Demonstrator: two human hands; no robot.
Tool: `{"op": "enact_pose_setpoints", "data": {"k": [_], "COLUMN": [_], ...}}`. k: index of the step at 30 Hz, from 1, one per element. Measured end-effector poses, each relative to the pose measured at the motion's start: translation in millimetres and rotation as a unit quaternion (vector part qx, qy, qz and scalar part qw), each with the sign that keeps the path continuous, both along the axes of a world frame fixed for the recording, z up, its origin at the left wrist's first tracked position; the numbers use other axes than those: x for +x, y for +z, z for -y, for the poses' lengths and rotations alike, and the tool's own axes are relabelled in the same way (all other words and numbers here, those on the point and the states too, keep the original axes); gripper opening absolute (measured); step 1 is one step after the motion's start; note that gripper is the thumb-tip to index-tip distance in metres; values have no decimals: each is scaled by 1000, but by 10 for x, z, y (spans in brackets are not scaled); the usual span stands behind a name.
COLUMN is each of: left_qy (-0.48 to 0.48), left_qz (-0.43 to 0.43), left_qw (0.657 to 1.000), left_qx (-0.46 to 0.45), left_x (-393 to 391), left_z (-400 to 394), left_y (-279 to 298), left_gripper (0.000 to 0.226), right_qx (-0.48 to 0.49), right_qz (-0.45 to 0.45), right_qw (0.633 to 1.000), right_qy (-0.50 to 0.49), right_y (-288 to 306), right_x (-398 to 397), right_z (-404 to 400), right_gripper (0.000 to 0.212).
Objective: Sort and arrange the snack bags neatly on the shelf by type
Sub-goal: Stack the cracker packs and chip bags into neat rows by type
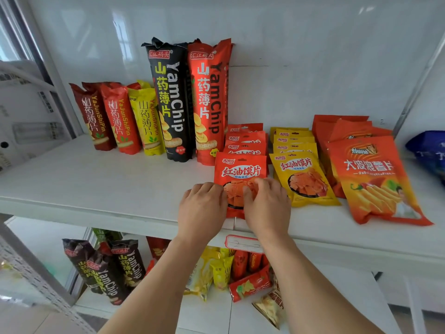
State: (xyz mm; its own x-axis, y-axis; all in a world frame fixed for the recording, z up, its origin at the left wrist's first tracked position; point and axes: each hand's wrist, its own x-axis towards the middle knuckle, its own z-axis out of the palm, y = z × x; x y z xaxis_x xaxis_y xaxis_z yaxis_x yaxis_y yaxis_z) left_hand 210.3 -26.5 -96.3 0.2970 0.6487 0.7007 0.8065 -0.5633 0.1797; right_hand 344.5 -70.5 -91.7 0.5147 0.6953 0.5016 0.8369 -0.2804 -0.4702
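Observation:
A flat red snack bag (240,168) lies at the front of a row of like red bags (245,138) on the white shelf (96,179). My left hand (201,208) rests on its left edge with fingers curled. My right hand (266,206) lies over its lower right part, fingers bent onto the bag. To the right runs a row of yellow bags (303,177), then large orange bags (370,174). At the back stand tall yam chip bags, one black (169,102) and one red (208,102), with shorter red and yellow bags (120,119) to their left.
A blue bag (431,150) lies at the far right of the shelf. On the shelf below are dark yam chip bags (108,268) and a loose heap of yellow and red packs (231,273). A price tag (243,243) hangs on the shelf's front edge.

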Motion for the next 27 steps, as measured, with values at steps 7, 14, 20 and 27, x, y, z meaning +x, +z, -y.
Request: {"op": "enact_pose_setpoints", "data": {"k": [7, 14, 20, 27], "left_qy": [7, 4, 19, 60], "left_qz": [-51, -47, -66, -63], "left_qw": [998, 997, 994, 993], "left_qx": [43, 65, 90, 77], "left_x": [-6, 100, -81, -719], "left_z": [114, 192, 81, -203], "left_y": [107, 241, 341, 440], "left_gripper": [25, 20, 19, 16], "right_qx": [-26, -42, -32, 23], "right_qz": [60, 127, 162, 146], "right_qw": [997, 989, 982, 975], "right_qy": [38, 68, 90, 164], "right_y": [129, 287, 443, 648], "right_x": [146, 320, 151, -485], "right_z": [104, 214, 129, -203], "right_gripper": [25, 26, 26, 27]}}
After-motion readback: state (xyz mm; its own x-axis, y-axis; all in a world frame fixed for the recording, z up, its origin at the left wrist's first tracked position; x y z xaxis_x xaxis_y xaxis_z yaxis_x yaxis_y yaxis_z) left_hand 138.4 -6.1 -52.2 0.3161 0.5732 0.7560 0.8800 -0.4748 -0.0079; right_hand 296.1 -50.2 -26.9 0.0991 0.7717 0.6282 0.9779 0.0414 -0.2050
